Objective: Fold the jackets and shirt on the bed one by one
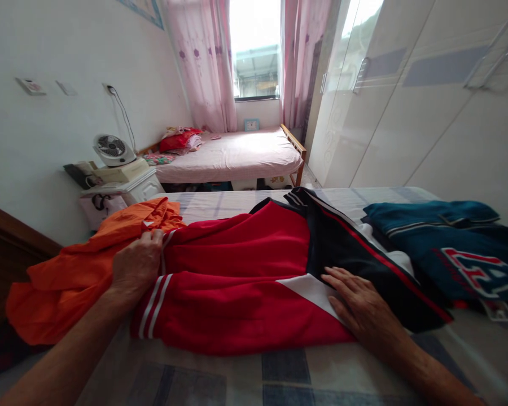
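A red jacket (237, 248) with white-striped ribbed edges lies spread on the bed before me. Its black part (347, 248) with a red-and-white stripe and a white panel is folded at the right. At the left ribbed edge, the curled fingers of my left hand (139, 260) grip the cloth. My right hand (359, 299) rests flat with fingers stretched over the white and black parts. An orange garment (88, 254) lies crumpled beside and beyond my left hand. To the right sits a folded dark teal garment (440, 225) with a large letter patch.
The bed under the clothes has a blue-and-white checked sheet (237, 378). Beyond it stands another bed with a pink sheet (237, 158). A small fan (113, 149) sits on boxes atop a white cabinet (146, 189) at left. White wardrobes (389, 124) line the right side.
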`<state>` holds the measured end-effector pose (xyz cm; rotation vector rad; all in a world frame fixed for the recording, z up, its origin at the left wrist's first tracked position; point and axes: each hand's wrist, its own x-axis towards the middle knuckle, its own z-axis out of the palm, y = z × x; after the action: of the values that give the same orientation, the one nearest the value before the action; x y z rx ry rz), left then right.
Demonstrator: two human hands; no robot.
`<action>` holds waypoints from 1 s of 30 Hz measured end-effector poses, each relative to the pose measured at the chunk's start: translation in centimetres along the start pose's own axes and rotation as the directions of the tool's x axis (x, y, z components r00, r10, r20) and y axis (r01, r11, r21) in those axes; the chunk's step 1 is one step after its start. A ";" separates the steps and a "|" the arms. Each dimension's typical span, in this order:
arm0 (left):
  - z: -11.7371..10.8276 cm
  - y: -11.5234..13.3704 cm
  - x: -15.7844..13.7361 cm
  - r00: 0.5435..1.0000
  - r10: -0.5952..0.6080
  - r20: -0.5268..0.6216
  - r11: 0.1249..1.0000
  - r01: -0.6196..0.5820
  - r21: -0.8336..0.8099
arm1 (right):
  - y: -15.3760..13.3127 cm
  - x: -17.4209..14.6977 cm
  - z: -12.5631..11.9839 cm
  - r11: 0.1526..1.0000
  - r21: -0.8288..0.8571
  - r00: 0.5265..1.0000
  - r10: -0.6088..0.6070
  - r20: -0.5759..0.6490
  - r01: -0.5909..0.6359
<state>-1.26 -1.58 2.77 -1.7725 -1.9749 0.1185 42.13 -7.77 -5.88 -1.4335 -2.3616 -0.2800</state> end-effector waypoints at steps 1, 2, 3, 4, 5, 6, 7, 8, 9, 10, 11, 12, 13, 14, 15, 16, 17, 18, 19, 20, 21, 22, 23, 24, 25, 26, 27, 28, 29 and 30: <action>-0.2 0.1 0.1 1.000 0.019 -0.015 1.000 -0.019 0.005 | 0.0 0.0 0.0 1.000 0.003 1.000 0.000 0.000 0.000; -0.4 0.3 0.2 0.999 0.030 -0.034 0.999 -0.030 0.014 | 0.0 0.0 0.0 1.000 0.007 1.000 0.001 0.000 -0.001; -0.6 0.7 0.4 0.997 0.045 -0.061 0.999 -0.044 0.014 | -0.1 0.0 -0.1 1.000 0.013 1.000 0.004 0.000 -0.004; -0.7 1.2 0.5 0.993 0.077 -0.093 0.997 -0.077 -0.006 | -0.1 0.1 -0.1 1.000 0.018 1.000 0.009 0.000 -0.009; -0.8 1.8 0.7 0.983 0.135 -0.122 0.989 -0.142 -0.050 | -0.2 0.1 -0.2 1.000 0.023 1.000 0.015 0.001 -0.015; -0.7 2.5 0.9 0.963 0.226 -0.146 0.963 -0.243 -0.112 | -0.2 0.1 -0.2 0.999 0.029 1.000 0.020 0.002 -0.020; -0.5 3.2 1.2 0.924 0.347 -0.162 0.909 -0.374 -0.186 | -0.3 0.1 -0.2 0.999 0.035 1.000 0.024 0.003 -0.024; -0.1 3.9 1.6 0.869 0.467 -0.166 0.829 -0.495 -0.260 | -0.3 0.1 -0.2 0.999 0.041 1.000 0.028 0.004 -0.028; 0.5 4.5 2.0 0.822 0.551 -0.145 0.756 -0.565 -0.331 | -0.3 0.1 -0.1 0.998 0.045 0.999 0.032 0.006 -0.032; 1.1 4.9 2.6 0.800 0.592 -0.100 0.717 -0.579 -0.387 | -0.3 0.1 -0.1 0.998 0.050 0.999 0.037 0.008 -0.037; 1.7 5.3 3.2 0.803 0.595 -0.042 0.714 -0.552 -0.430 | -0.2 0.0 0.0 0.998 0.053 0.999 0.042 0.009 -0.042; 2.3 5.5 3.8 0.823 0.568 0.015 0.736 -0.500 -0.457 | -0.2 0.0 0.0 0.997 0.055 0.999 0.046 0.010 -0.046; 2.7 5.7 4.4 0.848 0.526 0.059 0.764 -0.441 -0.471 | -0.2 -0.1 0.0 0.997 0.057 0.999 0.046 0.008 -0.047; 2.8 5.9 5.0 0.870 0.486 0.081 0.786 -0.395 -0.475 | -0.2 -0.1 0.0 0.997 0.058 0.999 0.045 -0.003 -0.044; 2.6 6.2 5.5 0.885 0.460 0.077 0.798 -0.373 -0.474 | -0.3 -0.2 -0.2 0.998 0.058 0.999 0.040 -0.029 -0.038; 2.2 6.6 6.0 0.894 0.445 0.055 0.799 -0.368 -0.475 | -0.4 -0.2 -0.3 0.998 0.060 0.997 0.028 -0.071 -0.023; 1.6 7.2 6.4 0.901 0.434 0.027 0.796 -0.369 -0.481 | -0.7 -0.3 -0.5 0.998 0.067 0.992 0.004 -0.123 0.004; 0.8 8.0 6.8 0.903 0.430 -0.007 0.784 -0.377 -0.493 | -1.0 -0.3 -0.7 0.995 0.085 0.985 -0.028 -0.172 0.044; -0.1 9.0 7.1 0.899 0.437 -0.043 0.763 -0.395 -0.511 | -1.5 -0.3 -0.9 0.989 0.116 0.976 -0.066 -0.207 0.091; -0.9 10.2 7.5 0.887 0.454 -0.079 0.733 -0.423 -0.533 | -1.9 -0.2 -1.1 0.979 0.158 0.972 -0.092 -0.216 0.128; -1.7 11.5 7.9 0.871 0.479 -0.112 0.696 -0.455 -0.556 | -2.4 -0.2 -1.2 0.968 0.207 0.976 -0.102 -0.192 0.142; -2.4 13.0 8.3 0.851 0.505 -0.144 0.656 -0.487 -0.576 | -2.8 -0.1 -1.3 0.959 0.252 0.985 -0.094 -0.142 0.128; -3.1 14.6 8.7 0.830 0.530 -0.175 0.617 -0.519 -0.592 | -3.1 0.0 -1.4 0.954 0.285 0.994 -0.073 -0.082 0.093; -3.6 16.3 9.3 0.810 0.550 -0.205 0.582 -0.547 -0.602 | -3.3 0.2 -1.4 0.951 0.306 0.999 -0.045 -0.022 0.049; -4.0 18.0 9.9 0.792 0.564 -0.234 0.552 -0.573 -0.606 | -3.4 0.3 -1.4 0.948 0.318 0.999 -0.021 0.026 0.011; -4.4 19.8 10.5 0.777 0.572 -0.262 0.529 -0.594 -0.606 | -3.4 0.3 -1.4 0.944 0.330 0.998 -0.006 0.063 -0.015; -4.8 21.5 11.2 0.767 0.574 -0.288 0.514 -0.611 -0.602 | -3.4 0.4 -1.4 0.938 0.346 0.996 0.001 0.084 -0.030; -5.1 23.2 11.9 0.758 0.574 -0.311 0.504 -0.626 -0.595 | -3.2 0.4 -1.3 0.930 0.364 0.995 0.009 0.095 -0.043; -5.4 24.8 12.5 0.749 0.573 -0.332 0.498 -0.641 -0.584 | -3.1 0.4 -1.2 0.922 0.384 0.995 0.019 0.102 -0.056; -5.7 26.3 13.2 0.739 0.576 -0.351 0.494 -0.656 -0.571 | -2.9 0.3 -1.0 0.913 0.403 0.994 0.027 0.103 -0.067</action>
<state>24.49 13.75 1.81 -2.8340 -1.2321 -0.5311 39.60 -9.24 -4.75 -1.3186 -2.2765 0.2872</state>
